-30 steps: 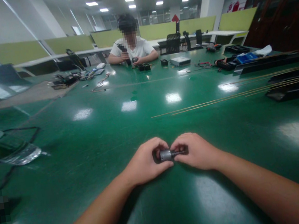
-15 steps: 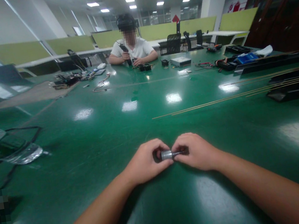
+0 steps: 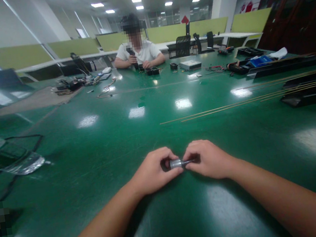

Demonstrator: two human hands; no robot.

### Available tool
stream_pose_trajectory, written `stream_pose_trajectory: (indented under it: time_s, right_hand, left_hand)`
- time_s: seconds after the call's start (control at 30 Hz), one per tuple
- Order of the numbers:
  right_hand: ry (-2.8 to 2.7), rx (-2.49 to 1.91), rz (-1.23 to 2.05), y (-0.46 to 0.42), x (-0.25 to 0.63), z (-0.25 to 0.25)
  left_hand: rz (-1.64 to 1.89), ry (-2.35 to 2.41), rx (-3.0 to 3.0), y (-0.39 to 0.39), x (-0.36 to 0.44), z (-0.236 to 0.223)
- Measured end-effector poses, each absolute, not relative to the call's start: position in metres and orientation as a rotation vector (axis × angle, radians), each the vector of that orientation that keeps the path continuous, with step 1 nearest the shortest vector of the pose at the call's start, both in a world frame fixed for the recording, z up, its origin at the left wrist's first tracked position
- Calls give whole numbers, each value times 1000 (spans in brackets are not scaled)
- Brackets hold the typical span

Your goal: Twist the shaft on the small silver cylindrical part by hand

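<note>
Both of my hands rest on the green table [image 3: 97,151] close to me, fingertips meeting. My left hand [image 3: 154,171] is closed around a small silver metal cylinder [image 3: 176,163], thumb and fingers pinching its left end. My right hand [image 3: 208,159] is closed on the thin dark part that sticks out of the cylinder's right end. Most of that part is hidden by my fingers.
Long thin brass rods [image 3: 233,104] lie across the table to the right, with black trays [image 3: 311,93] beyond them. A clear plastic bag [image 3: 19,163] and black cable lie at the left. A person [image 3: 139,54] sits at the far side among tools and small parts.
My hands and the cylinder have hardly moved. The person opposite has lowered the tool a little.
</note>
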State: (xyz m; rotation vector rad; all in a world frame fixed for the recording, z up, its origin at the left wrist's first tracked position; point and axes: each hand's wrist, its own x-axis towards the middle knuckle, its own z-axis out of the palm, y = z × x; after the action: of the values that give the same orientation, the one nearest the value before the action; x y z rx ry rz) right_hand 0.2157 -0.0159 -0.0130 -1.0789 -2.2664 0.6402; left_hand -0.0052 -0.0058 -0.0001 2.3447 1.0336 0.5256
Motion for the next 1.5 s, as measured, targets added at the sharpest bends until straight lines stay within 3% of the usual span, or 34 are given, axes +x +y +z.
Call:
stream_pose_trajectory:
  time_s: [1.5]
  right_hand:
    - [-2305,-1193,744,-10,239,-2]
  left_hand:
    - [538,1024,2333,-6,-8,2]
